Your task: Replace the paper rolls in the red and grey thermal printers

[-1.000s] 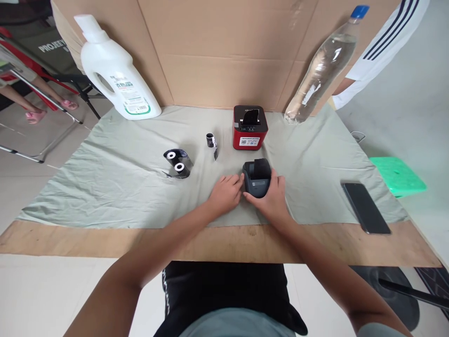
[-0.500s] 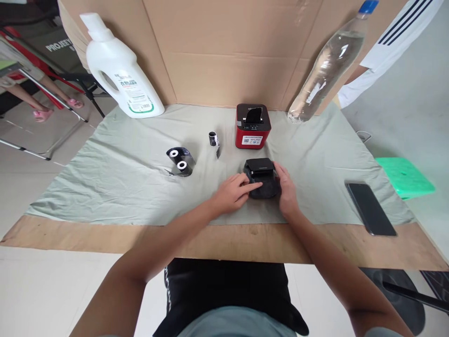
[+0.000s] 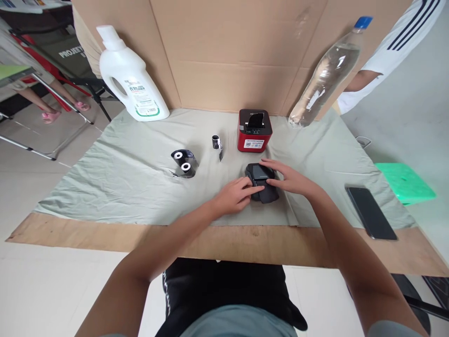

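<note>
A small black hinged-lid device (image 3: 268, 194), perhaps a portable printer, lies on the cloth close to me. My left hand (image 3: 235, 195) grips its left side, fingers curled, with the index finger stretched over the front. From the right, my right hand (image 3: 286, 179) spans the lid, thumb at its near edge and fingers at its far edge. Behind it stands a red and black box-shaped printer (image 3: 253, 143) with a black strip out of the top. To the left are two joined black rolls (image 3: 187, 171) and a smaller black roll (image 3: 215, 142) with a loose tail.
A white detergent bottle (image 3: 135, 86) and a clear water bottle (image 3: 331, 75) lean against the cardboard wall (image 3: 238, 42). On the right lies a black phone (image 3: 371, 213). The table has a bare wooden front edge (image 3: 217, 241). Another person's sleeve (image 3: 403, 47) shows behind the cardboard.
My right hand has moved from the black device's right side up over its lid. My left hand keeps its grip there. The view has shifted slightly.
</note>
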Demonstrator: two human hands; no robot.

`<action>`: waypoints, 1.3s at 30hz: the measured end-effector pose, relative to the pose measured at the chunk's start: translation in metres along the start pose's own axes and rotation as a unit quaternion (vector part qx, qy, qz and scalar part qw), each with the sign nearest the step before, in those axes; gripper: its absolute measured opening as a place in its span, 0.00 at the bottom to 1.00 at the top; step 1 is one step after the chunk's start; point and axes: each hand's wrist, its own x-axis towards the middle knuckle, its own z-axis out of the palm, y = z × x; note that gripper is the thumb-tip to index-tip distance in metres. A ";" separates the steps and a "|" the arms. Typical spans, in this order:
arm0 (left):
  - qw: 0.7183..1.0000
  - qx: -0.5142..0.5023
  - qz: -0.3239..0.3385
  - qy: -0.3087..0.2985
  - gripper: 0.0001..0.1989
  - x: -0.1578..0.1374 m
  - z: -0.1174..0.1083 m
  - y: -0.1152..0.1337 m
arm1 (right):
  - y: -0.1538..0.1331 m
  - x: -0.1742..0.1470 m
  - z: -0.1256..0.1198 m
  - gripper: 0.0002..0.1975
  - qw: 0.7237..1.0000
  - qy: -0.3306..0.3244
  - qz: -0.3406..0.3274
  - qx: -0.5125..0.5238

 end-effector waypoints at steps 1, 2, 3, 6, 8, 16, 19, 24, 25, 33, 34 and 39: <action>1.000 -0.003 0.002 -0.001 0.25 0.000 0.000 0.000 | 0.002 -0.002 -0.003 0.31 1.000 0.001 0.005 0.010; 1.000 -0.006 0.002 -0.002 0.25 0.000 0.000 0.000 | 0.003 -0.003 -0.005 0.30 1.000 0.005 0.004 0.021; 1.000 -0.007 0.002 -0.002 0.25 0.000 0.000 0.000 | 0.004 -0.003 -0.006 0.29 0.999 0.013 -0.002 0.030; 1.000 -0.010 0.001 0.003 0.25 0.000 0.000 0.000 | 0.006 0.001 -0.007 0.24 0.997 0.057 -0.027 0.039; 1.000 -0.013 0.003 0.005 0.25 0.000 -0.001 0.001 | 0.008 0.009 -0.007 0.23 0.995 0.097 -0.035 0.018; 1.000 -0.018 0.002 0.012 0.25 0.000 -0.002 0.002 | 0.004 0.055 0.015 0.28 0.941 0.252 0.103 -0.199; 1.000 -0.023 -0.004 0.007 0.26 0.000 -0.002 0.001 | 0.001 0.057 0.018 0.25 0.924 0.282 0.137 -0.218; 0.999 -0.034 -0.003 0.013 0.29 -0.001 -0.002 0.002 | -0.006 0.041 -0.004 0.16 0.959 0.199 0.068 -0.191; 0.999 -0.037 0.000 0.018 0.29 -0.001 -0.002 0.002 | -0.008 0.038 -0.008 0.13 0.972 0.132 0.050 -0.190; 0.998 -0.053 -0.005 0.027 0.28 -0.002 -0.006 0.004 | -0.020 0.035 0.007 0.15 0.944 0.003 0.097 -0.314; 0.998 -0.058 -0.011 0.029 0.27 -0.002 -0.006 0.004 | -0.022 0.036 0.009 0.14 0.939 0.001 0.091 -0.331; 0.992 -0.094 -0.038 0.073 0.26 -0.006 -0.008 0.000 | -0.030 0.036 -0.004 0.12 0.935 -0.030 0.034 -0.351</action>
